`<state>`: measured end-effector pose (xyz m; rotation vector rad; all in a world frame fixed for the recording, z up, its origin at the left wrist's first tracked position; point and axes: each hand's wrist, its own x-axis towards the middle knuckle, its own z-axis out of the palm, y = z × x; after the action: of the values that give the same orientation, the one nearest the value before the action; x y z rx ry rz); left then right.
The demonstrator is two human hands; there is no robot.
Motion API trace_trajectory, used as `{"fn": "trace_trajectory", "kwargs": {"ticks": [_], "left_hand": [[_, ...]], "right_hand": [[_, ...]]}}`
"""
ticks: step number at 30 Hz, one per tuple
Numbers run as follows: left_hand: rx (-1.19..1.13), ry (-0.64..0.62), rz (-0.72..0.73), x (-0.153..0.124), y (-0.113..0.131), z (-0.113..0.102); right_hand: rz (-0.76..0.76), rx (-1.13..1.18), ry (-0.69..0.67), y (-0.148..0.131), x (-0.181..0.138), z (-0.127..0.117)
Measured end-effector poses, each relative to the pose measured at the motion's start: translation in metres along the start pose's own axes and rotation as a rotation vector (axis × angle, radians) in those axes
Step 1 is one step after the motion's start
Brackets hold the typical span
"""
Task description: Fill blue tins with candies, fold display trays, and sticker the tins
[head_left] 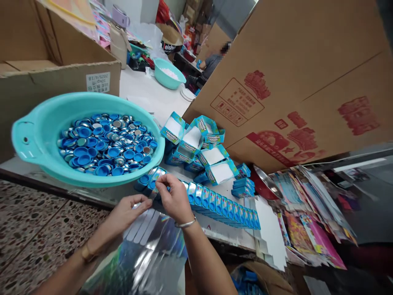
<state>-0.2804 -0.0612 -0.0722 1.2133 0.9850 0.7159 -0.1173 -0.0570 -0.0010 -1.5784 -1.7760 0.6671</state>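
Observation:
My left hand [130,211] pinches the lower end of a small clear strip [154,194], which looks like tape or a sticker. At the strip's upper end, the thumb and fingers of my right hand [175,199] are closed together. Both hands are over a long row of small blue boxes [218,203] standing side by side, with round blue pieces showing on their faces. My right hand hides some of the row. Below my hands, several pale strips [141,228] lie on a shiny clear film [150,262].
A turquoise basin [92,180] full of blue-and-silver round caps [113,151] stands at left. Caramelo Macizo display boxes [192,139] are piled behind the row. A large carton [294,82] rises at right, near stacked printed bags [316,217]. A person [213,63] sits far behind.

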Motion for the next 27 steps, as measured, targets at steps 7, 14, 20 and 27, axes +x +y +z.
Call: {"fn": "trace_trajectory", "kwargs": {"ticks": [7,14,20,27], "left_hand": [[-0.007,0.058,-0.014,0.014,-0.002,0.0],[0.209,0.231,0.003,0.017,-0.019,0.007],[0.371,0.342,-0.005,0.026,-0.045,0.011],[0.108,0.122,-0.04,0.003,-0.028,0.003]], "right_hand": [[-0.034,-0.307,0.119,0.01,0.018,0.013],[0.016,-0.342,0.072,0.026,0.026,0.021],[0.005,-0.279,0.116,0.037,0.037,0.028],[-0.122,-0.124,0.29,0.016,-0.007,-0.002]]}}
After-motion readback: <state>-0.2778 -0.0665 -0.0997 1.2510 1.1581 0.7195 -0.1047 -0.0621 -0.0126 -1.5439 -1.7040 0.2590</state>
